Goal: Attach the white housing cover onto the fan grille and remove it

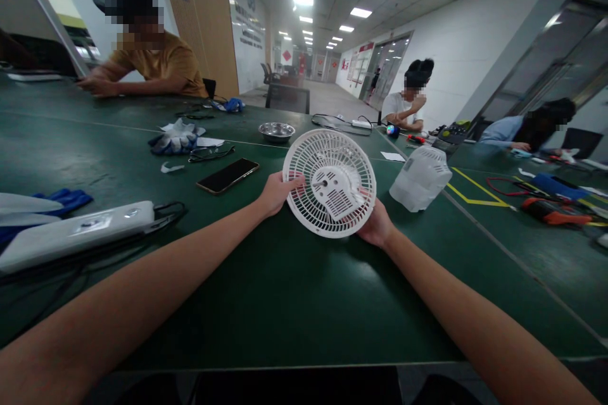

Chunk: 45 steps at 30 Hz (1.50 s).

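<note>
A round white plastic fan grille (pixel 327 183) is held up above the green table, its slotted hub facing me. My left hand (pixel 280 192) grips the rim on the left, thumb laid over the ribs. On the lower right, my right hand (pixel 377 224) is closed round the edge, its fingers partly hidden behind the grille. To the right of the grille stands a whitish translucent plastic housing (pixel 420 178), apart from my right hand. A black phone (pixel 228 176) lies to the left of my left hand.
Behind the grille sits a steel bowl (pixel 277 132). At left are a white power strip (pixel 78 234) with cables and work gloves (pixel 175 139). A black-orange tool (pixel 553 210) lies at right, near yellow tape (pixel 477 201). Several people sit around the table.
</note>
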### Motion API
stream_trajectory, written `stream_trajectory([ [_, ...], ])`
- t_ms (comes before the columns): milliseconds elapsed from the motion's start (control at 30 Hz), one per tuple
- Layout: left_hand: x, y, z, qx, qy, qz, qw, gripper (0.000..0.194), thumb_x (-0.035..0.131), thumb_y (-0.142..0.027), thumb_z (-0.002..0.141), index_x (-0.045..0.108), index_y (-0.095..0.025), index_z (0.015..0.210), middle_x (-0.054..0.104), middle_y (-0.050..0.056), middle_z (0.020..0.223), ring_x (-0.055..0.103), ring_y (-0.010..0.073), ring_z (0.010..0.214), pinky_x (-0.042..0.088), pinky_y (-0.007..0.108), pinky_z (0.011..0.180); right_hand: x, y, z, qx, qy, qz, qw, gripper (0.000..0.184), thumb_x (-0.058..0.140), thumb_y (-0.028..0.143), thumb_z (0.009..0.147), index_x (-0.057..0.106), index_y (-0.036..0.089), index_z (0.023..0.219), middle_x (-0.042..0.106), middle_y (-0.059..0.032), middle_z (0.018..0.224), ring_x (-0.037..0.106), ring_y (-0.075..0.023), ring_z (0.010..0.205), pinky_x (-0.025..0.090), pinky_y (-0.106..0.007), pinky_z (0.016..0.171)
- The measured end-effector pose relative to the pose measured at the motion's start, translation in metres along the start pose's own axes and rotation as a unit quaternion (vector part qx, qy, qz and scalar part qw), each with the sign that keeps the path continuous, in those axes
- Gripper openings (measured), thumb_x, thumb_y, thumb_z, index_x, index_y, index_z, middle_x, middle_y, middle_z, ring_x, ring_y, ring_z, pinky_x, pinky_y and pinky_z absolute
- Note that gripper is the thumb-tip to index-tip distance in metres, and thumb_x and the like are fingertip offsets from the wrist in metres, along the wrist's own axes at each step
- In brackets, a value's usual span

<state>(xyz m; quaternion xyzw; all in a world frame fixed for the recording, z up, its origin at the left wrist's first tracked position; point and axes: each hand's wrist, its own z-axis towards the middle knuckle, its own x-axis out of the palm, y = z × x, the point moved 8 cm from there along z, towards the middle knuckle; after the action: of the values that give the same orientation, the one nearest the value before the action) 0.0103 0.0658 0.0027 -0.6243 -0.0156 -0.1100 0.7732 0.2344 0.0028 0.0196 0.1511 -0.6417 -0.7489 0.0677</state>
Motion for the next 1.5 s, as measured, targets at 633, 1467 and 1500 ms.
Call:
stream_trajectory([
  [633,-0.016,-0.013,-0.006,-0.042,-0.077,0.058,0.994,0.022,0.089,-0.026,0.078,0.077,-0.012,0.091,0.08,0.011,0.088,0.078,0.0259,0.078,0.067,0.047,0.078,-0.145,0.017,-0.01,-0.066,-0.287,-0.491,0.82,0.077,0.077,0.035,0.073,0.056,0.022,0.147,0.062,-0.017,0.125,0.061,-0.0395,0.115,0.046,-0.061,0.109],
  [1467,-0.014,-0.018,-0.009,-0.064,-0.078,0.066,0.993,0.015,0.083,-0.017,0.083,0.078,-0.009,0.095,0.081,0.012,0.091,0.078,0.0255,0.08,0.065,0.041,0.076,-0.251,0.007,-0.045,-0.07,-0.595,-0.252,0.76,0.079,0.094,0.044,0.052,0.055,0.022,0.116,0.072,-0.012,0.119,0.07,-0.0363,0.112,0.053,-0.056,0.103],
  [1500,-0.014,-0.019,-0.01,-0.063,-0.078,0.066,0.993,0.014,0.083,-0.017,0.084,0.078,-0.009,0.095,0.081,0.012,0.09,0.078,0.0252,0.08,0.065,0.041,0.076,-0.248,0.015,-0.044,-0.106,-0.597,-0.241,0.758,0.078,0.094,0.044,0.054,0.053,0.022,0.117,0.072,-0.011,0.118,0.071,-0.0345,0.11,0.054,-0.054,0.101],
])
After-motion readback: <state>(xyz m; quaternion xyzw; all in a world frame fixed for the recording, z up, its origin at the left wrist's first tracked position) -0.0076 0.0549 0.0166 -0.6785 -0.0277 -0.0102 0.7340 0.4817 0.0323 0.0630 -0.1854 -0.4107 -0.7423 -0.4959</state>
